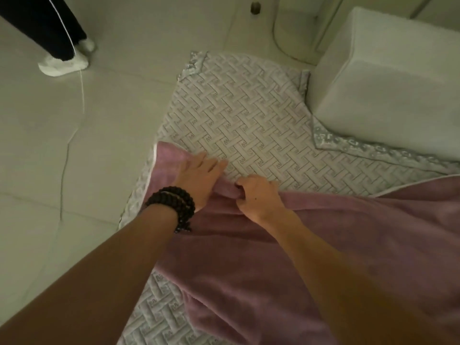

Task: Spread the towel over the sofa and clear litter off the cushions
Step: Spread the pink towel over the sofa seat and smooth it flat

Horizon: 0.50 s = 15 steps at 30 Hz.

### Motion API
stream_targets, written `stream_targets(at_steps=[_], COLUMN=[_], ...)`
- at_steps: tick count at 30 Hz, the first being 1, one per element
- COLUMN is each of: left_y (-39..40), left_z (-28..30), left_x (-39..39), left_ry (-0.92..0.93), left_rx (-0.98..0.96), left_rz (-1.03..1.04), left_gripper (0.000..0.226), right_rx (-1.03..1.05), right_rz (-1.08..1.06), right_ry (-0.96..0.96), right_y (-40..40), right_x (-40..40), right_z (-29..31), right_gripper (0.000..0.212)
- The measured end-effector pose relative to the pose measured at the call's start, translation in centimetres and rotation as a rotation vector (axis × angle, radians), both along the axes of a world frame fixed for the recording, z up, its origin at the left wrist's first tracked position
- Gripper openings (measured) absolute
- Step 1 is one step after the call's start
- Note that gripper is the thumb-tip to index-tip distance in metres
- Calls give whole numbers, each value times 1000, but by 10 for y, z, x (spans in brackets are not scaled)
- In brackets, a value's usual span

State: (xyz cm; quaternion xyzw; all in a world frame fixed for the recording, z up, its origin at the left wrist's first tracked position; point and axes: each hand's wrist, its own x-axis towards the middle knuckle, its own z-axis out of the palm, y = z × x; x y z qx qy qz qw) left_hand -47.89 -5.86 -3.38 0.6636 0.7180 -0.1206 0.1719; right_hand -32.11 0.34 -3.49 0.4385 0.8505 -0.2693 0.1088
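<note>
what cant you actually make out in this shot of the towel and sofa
Head view only:
- Sofa cover under the towel: hidden, so any litter there cannot be seen.
- Right hand: fingertips curl into a towel fold, hidden.
- Towel's near and right parts: cut off by the picture edges.
- Person standing on the floor: only legs and feet show, top edge cuts the rest.
- Small marks woven into the cover: too small to read.

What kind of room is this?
Probably a living room at home: a sofa seat with a quilted cover, a pale cushion, a tiled floor, and a purple towel being spread.
</note>
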Motion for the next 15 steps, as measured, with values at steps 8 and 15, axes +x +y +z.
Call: stream_targets(at_steps=[8,15], left_y=[-58,-80], left_z=[25,18], left_x=[2,2], left_ry=[-98,-296], left_rx=[87,-79], left_rz=[-242,63], left_gripper=[11,24], right_rx=[-16,-174], right_rz=[127,-39], right_ry=[131,140], right_y=[-60,-66], right_x=[25,39], right_z=[12,7], right_gripper=[27,26])
